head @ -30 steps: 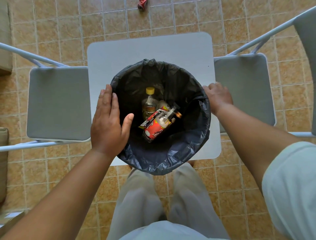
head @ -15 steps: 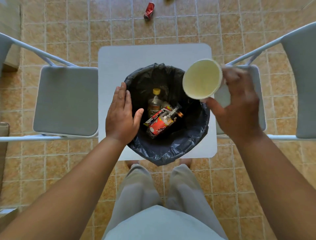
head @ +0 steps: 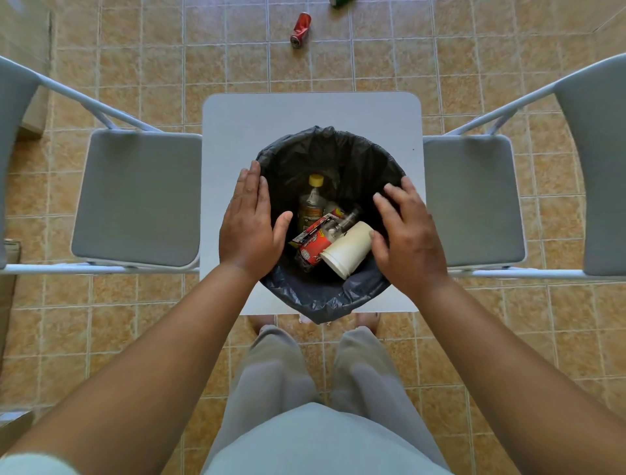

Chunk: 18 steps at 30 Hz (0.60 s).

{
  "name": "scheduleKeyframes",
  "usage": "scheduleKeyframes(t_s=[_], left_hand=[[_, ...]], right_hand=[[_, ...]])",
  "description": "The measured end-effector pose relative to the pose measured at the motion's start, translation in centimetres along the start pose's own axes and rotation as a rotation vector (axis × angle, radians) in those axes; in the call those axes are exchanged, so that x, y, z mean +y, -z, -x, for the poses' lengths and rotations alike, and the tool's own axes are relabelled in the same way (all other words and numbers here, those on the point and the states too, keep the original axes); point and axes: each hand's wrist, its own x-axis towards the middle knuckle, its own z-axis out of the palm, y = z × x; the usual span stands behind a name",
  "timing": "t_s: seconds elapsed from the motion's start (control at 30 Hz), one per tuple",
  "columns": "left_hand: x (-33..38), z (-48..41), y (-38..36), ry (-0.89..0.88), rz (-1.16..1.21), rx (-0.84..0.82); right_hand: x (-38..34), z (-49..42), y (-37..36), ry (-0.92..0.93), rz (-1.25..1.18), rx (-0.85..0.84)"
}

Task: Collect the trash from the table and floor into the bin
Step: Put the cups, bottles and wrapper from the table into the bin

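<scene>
A bin lined with a black bag (head: 318,298) stands on the small grey table (head: 237,135). Inside lie a white paper cup (head: 347,251) on its side, a red snack wrapper (head: 313,242) and a bottle with a yellow cap (head: 311,203). My left hand (head: 247,223) rests flat on the bin's left rim, fingers straight. Over the right rim hovers my right hand (head: 406,234), fingers spread and holding nothing, just right of the cup. A crushed red can (head: 300,30) lies on the tiled floor beyond the table, and a green can (head: 340,2) shows at the top edge.
Grey folding chairs stand on both sides of the table, the left chair (head: 135,200) and the right chair (head: 474,200). My legs are under the table's near edge. A cardboard box (head: 30,84) sits at the far left.
My right hand lifted the white cup from the right, brought it over the bin and let it go; the cup now lies inside. My left hand stayed on the rim.
</scene>
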Motion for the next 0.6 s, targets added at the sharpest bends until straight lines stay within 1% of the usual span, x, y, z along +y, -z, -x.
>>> scheduleKeyframes(t_s=[0.07,0.13,0.2,0.3,0.5,0.6], left_hand=[[0.0,0.0,0.0,0.004,0.001,-0.003],[0.1,0.0,0.0,0.002,0.0,-0.003],[0.1,0.0,0.0,0.006,0.001,-0.008],[0.1,0.0,0.1,0.011,-0.003,-0.019],[0.1,0.0,0.0,0.004,0.013,-0.018],[0.1,0.1,0.1,-0.003,0.052,-0.009]], right_hand=[[0.3,-0.2,-0.6,-0.125,0.006,0.033],[0.5,-0.3,-1.2,-0.229,-0.039,0.025],[0.6,-0.2,-1.6,-0.278,-0.094,0.026],[0.7,-0.1,-1.6,-0.292,-0.121,0.034],[0.7,-0.1,-1.4,-0.277,-0.067,0.014],[0.1,-0.3,-1.1,-0.297,-0.086,0.062]])
